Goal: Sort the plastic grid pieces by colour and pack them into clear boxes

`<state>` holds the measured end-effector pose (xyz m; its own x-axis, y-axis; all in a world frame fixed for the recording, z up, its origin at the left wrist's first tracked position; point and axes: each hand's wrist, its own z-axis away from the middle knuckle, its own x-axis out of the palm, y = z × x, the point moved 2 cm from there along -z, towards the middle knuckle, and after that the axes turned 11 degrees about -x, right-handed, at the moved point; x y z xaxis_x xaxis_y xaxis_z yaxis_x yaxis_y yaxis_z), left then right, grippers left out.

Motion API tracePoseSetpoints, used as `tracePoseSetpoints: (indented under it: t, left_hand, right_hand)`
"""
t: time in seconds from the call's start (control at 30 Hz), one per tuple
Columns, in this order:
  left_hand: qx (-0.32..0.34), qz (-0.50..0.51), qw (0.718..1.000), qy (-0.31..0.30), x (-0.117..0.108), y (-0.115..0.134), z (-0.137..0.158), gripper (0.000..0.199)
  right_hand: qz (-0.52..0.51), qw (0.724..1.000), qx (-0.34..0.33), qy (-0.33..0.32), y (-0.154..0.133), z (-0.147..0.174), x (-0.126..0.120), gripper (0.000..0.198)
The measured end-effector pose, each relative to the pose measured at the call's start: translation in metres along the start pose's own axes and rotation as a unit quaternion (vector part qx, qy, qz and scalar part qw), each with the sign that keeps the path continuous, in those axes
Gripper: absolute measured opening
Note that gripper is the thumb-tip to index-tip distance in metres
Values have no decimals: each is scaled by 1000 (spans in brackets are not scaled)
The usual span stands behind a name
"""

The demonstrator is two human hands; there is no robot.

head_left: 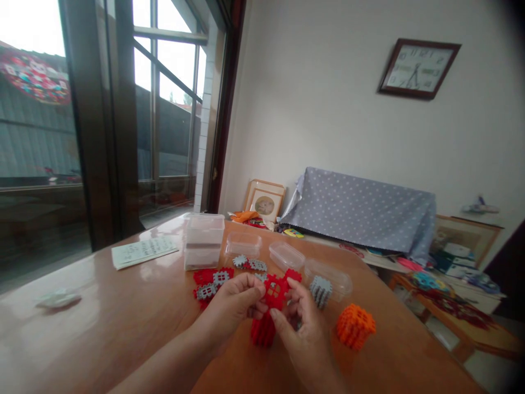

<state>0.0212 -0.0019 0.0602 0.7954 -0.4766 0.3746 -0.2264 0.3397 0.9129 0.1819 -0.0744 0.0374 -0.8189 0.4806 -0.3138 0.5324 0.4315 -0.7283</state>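
From my end of the feed, I have both hands at the middle of the brown glossy counter (135,334), raised around the top of a red upright stack of toothed plastic pieces (262,331). Just above that stack is a red square plastic piece with window-like holes (274,293). My left hand (240,300) pinches its left edge between thumb and fingers; my right hand (305,323) grips its right side, thumb in front and fingers curled behind. More red shows by the right fingertips (I can't tell whether it is joined on).

Left of the red stack and a little beyond it, I see a loose heap of red and grey toothed plastic pieces (220,277). Farther beyond the stack lie a few grey toothed plastic pieces (256,265), with clear shallow plastic containers (287,255) behind them. To the stack's right, an orange block of stacked toothed plastic pieces (356,327) stands near my right hand, and a grey stack of toothed plastic pieces (320,290) sits beyond it. Well to the stack's left are a translucent white plastic box (204,241) and some pale written paper sheets (143,251).
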Motion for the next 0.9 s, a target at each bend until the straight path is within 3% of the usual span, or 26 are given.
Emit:
tracePoseSetpoints:
  t: [0.2, 0.47, 0.9]
  left_hand:
    - [-20, -25, 999, -24, -2, -1, -2, 32]
    - [19, -100, 992, 77, -17, 3, -16, 17]
    - [-30, -143, 988, 44, -13, -3, -15, 12]
  right_hand:
    - [32, 999, 7, -22, 2, -6, -12, 54]
    - [-9, 991, 87, -100, 26, -14, -20, 58]
    - [24, 985, 93, -146, 31, -11, -13, 59]
